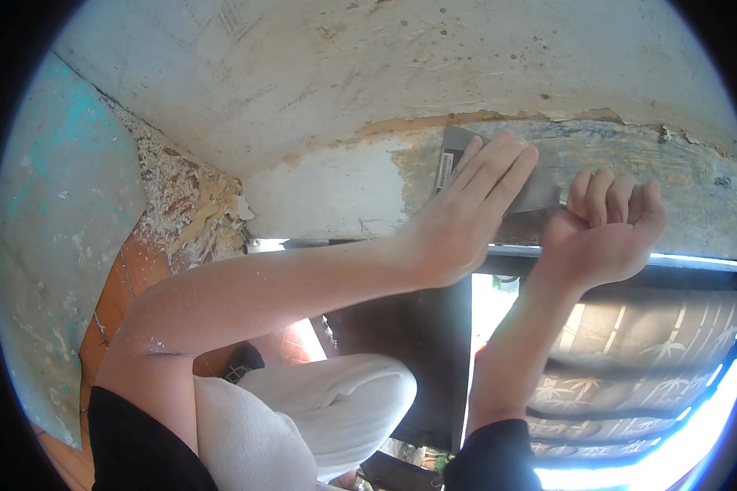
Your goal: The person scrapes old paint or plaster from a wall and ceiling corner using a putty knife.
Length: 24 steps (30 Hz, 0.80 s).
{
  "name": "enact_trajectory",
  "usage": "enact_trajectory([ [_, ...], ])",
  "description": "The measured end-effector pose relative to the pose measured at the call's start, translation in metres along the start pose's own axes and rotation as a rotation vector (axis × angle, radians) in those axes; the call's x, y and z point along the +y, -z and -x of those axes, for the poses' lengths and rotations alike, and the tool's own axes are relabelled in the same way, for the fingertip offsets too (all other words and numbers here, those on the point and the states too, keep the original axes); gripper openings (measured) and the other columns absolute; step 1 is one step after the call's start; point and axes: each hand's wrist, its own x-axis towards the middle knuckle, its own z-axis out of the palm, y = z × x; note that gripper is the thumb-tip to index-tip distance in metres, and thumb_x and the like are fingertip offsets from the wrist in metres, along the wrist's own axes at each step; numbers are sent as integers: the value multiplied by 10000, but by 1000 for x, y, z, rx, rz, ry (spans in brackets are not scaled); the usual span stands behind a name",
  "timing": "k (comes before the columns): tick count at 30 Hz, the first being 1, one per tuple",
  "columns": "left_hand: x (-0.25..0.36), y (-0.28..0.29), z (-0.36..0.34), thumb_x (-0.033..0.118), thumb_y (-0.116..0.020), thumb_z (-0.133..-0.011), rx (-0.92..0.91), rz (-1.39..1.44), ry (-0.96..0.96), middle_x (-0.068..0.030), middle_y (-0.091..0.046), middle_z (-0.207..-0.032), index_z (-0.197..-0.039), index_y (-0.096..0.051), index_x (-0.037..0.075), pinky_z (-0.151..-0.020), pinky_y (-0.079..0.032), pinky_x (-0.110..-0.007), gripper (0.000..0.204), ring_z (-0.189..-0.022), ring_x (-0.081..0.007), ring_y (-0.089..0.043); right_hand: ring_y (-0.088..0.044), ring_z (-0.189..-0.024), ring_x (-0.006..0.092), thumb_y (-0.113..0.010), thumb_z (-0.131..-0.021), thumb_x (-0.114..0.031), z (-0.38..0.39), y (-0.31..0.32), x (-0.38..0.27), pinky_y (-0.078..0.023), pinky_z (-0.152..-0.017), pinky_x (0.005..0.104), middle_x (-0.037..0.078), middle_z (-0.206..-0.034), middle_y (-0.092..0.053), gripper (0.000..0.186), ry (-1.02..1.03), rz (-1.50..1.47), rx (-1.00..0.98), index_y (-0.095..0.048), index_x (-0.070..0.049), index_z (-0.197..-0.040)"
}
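My right hand (606, 217) is closed around the handle end of a wide metal scraper (536, 198). The handle itself is hidden inside my fist. My left hand (487, 180) lies with fingers stretched out flat over the blade. Its blade rests against a band of wall, with a pale sticker showing at its left corner. To the right of the blade the band (630, 159) is bare, grey and yellowish. On the left a smooth white coating (327, 192) still covers it, ending in a ragged edge beside the scraper.
A heap of flaked plaster crumbs (180, 188) fills the corner at left, above orange floor tiles (110, 295). A grey wall with turquoise stains (65, 172) rises at far left. Below the band are a dark panel (401, 327) and a leaf-patterned covering (630, 344) at right.
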Motion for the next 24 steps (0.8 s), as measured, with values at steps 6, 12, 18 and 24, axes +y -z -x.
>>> enact_trajectory([
  [6, 4, -5, -7, -45, -641, -778, -40, 81, -92, -244, -347, -1470, -1482, -287, -57, -1161, -239, -581, 788, -1414, -444, -306, -218, -436, 96, -411, -1008, -238, -17, 24, -5, -196, -432, 295, -50, -496, -222, 460, -69, -131, -130, -285, -172, -571],
  [12, -2, -6, -5, -17, -655, -775, -110, 80, -164, -233, -324, -1515, -1487, -286, -50, -1171, -191, -604, 802, -1450, -425, -256, -220, -420, 80, -398, -1025, -259, -8, 31, -6, -195, -419, 274, -57, -491, -249, 480, -137, -151, -261, -296, -188, -561],
  [18, -20, 3, -3, 36, -660, -782, -68, -1, -225, -223, -346, -1522, -1487, -306, -40, -1198, -175, -551, 792, -1464, -379, -263, -262, -443, 88, -425, -1007, -224, -1, 32, 7, -229, -430, 268, -41, -552, -278, 362, -226, -297, -410, -301, -157, -673],
  [24, -5, 4, -5, 56, -675, -789, -54, -38, -118, -207, -389, -1497, -1476, -342, -18, -1176, -189, -584, 767, -1454, -369, -293, -218, -410, 83, -419, -993, -215, 25, 16, 9, -213, -405, 265, -42, -509, -232, 371, -25, -83, -125, -271, -168, -656],
])
